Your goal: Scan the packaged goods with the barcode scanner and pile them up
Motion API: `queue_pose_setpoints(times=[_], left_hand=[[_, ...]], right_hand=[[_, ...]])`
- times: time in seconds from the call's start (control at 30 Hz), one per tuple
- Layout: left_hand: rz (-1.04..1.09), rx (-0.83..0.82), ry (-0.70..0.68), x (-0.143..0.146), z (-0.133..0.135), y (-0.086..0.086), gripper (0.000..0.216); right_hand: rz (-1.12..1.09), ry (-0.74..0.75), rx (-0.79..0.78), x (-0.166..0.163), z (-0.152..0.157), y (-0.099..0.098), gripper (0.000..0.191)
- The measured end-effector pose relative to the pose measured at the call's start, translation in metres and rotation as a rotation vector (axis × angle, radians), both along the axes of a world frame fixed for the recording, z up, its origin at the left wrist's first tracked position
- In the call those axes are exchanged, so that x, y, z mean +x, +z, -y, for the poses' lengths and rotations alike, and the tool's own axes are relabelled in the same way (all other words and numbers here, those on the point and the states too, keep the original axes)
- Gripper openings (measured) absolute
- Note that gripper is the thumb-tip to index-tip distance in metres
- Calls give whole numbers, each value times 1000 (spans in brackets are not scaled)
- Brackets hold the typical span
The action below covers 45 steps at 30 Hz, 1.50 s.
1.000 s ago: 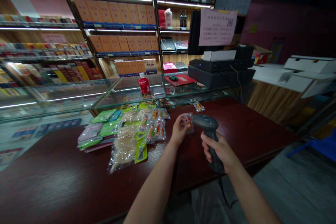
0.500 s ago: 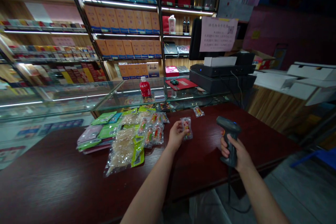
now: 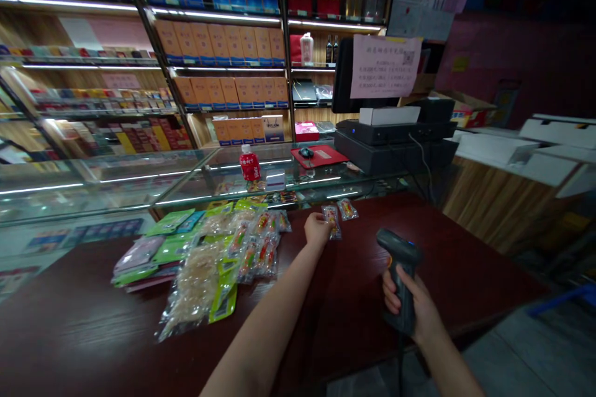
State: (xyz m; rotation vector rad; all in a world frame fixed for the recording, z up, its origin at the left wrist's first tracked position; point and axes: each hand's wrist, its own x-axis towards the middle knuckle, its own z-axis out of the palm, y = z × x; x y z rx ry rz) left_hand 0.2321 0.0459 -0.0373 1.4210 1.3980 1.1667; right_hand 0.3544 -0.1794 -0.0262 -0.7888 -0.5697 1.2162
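My right hand is wrapped round the grip of a dark barcode scanner, held above the wooden counter with its head tipped toward the left. My left hand reaches out over the counter, its fingers closed on the left side of a small clear snack packet. Just beyond it lies another small snack packet. To the left are several similar packets, a large clear bag of pale snack with a green label, and a stack of green and pink bags.
Behind the dark wooden counter runs a glass display case with a red bottle on it. A mouse sits on a red pad. A monitor with a paper sign stands on black till equipment. Stocked shelves line the back.
My left hand has moved farther away across the counter with the snack packet, closer to the other small packet. My right hand and the scanner have come slightly lower and nearer. The view has shifted.
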Motion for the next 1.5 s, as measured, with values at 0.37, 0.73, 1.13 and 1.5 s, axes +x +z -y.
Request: queue_pose_setpoints(times=[0.37,0.73,1.13,1.5], left_hand=[[-246,131,-16,38,-58,9,16],[-391,274,-133,3,-7,21,28],[-857,473,46,-131,64,77,23],[-1136,242,320,-203,67,65,34]], right_hand=[[-41,-3,-25,-2,-7,-5,28],[-37,1,15,2,-6,-5,25],[-38,5,22,3,1,-4,26],[-29,-26,10,4,3,-4,30]])
